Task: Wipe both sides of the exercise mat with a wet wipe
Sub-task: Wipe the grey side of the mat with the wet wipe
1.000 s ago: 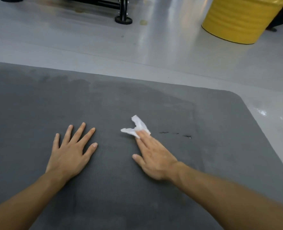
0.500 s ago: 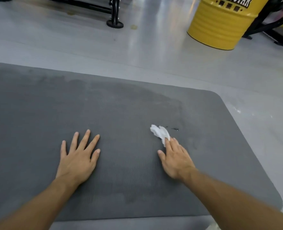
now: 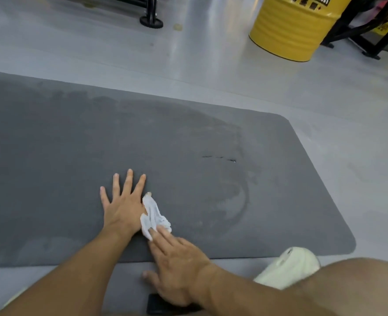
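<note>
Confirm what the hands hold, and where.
Nothing gripped. Right hand presses near end of crumpled white wet wipe onto grey exercise mat; left hand flat.

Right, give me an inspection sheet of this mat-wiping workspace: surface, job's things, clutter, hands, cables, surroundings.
Surface: glossy grey floor.
Job's things: grey exercise mat lies flat, with damp streaks and short black marks; crumpled white wet wipe on it.
Clutter: dark flat item on the floor by the mat's near edge, partly hidden under the right wrist; cannot tell what it is.
Hands: left hand flat on the mat, fingers spread; right hand presses the wipe with straight fingers, beside the left thumb.
Cables: nothing seen.
Surroundings: yellow drum, black stand foot, black frame; pale shoe at the mat's near edge.
</note>
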Demonstrator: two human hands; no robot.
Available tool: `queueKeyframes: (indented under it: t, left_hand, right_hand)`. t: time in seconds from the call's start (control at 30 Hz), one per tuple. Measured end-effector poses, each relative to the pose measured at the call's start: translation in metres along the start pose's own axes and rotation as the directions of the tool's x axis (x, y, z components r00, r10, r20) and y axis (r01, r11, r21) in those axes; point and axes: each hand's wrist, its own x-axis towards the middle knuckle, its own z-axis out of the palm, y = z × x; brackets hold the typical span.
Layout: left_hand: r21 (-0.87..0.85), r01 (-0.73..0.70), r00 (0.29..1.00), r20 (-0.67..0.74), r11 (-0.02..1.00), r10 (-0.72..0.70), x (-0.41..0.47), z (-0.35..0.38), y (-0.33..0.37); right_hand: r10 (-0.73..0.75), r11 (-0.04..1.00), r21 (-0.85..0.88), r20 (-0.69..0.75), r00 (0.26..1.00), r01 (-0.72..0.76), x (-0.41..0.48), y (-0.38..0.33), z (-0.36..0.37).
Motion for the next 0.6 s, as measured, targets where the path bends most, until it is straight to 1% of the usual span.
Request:
queueKeyframes:
  t: [0.03,0.07,0.13,0.17,0.23,0.3,0.33,0.4,0.43,0.47,0.53,0.57,0.6]
  left_hand:
    - [-0.024,0.000,1.000,0.021,1.000,0.001,0.002,-0.004,-0.001]
    - [-0.039,-0.007,0.999,0.045,0.999,0.009,0.001,-0.009,-0.003]
    - [-0.027,-0.049,0.995,0.090,0.998,0.052,0.001,-0.019,-0.009]
    - [-0.025,-0.074,0.990,0.121,0.997,0.077,-0.001,-0.024,-0.013]
    - [-0.028,-0.105,0.978,0.178,0.994,0.109,-0.005,-0.030,-0.016]
    - [-0.020,-0.108,0.974,0.199,0.994,0.110,-0.011,-0.030,-0.012]
    - [-0.016,-0.109,0.973,0.203,0.994,0.110,-0.013,-0.029,-0.008]
    - [-0.009,-0.119,0.974,0.195,0.993,0.118,-0.019,-0.025,0.002]
    - [-0.008,-0.125,0.974,0.189,0.992,0.125,-0.020,-0.023,0.005]
    - [-0.013,-0.131,0.974,0.184,0.991,0.131,-0.021,-0.021,0.008]
    - [-0.029,-0.133,0.976,0.170,0.991,0.136,-0.021,-0.021,0.010]
    - [-0.041,-0.130,0.977,0.167,0.991,0.135,-0.020,-0.021,0.010]
    - [-0.053,-0.124,0.978,0.165,0.991,0.131,-0.019,-0.021,0.010]
  right_hand:
    - [0.016,0.999,-0.051,0.024,1.000,-0.015,-0.005,0.002,-0.001]
    - [0.062,0.995,-0.087,0.048,0.997,-0.058,-0.010,0.008,-0.003]
    - [0.245,0.968,-0.084,0.073,0.967,-0.239,-0.013,0.034,-0.011]
    - [0.358,0.934,-0.028,0.075,0.931,-0.357,-0.013,0.051,-0.015]
    - [0.548,0.821,0.135,0.089,0.832,-0.555,-0.013,0.084,-0.018]
    - [0.656,0.728,0.195,0.079,0.751,-0.657,-0.018,0.106,-0.013]
    - [0.679,0.708,0.202,0.067,0.731,-0.677,-0.020,0.111,-0.008]
    - [0.693,0.694,0.231,0.039,0.720,-0.682,-0.019,0.110,-0.001]
    - [0.676,0.711,0.245,0.020,0.737,-0.659,-0.016,0.106,0.001]
    - [0.625,0.758,0.247,-0.010,0.781,-0.603,-0.013,0.100,0.002]
    - [0.433,0.887,0.209,-0.069,0.899,-0.411,-0.005,0.081,0.002]
    - [0.329,0.931,0.189,-0.071,0.942,-0.311,-0.003,0.070,0.002]
    - [0.239,0.959,0.170,-0.051,0.970,-0.227,-0.003,0.058,0.001]
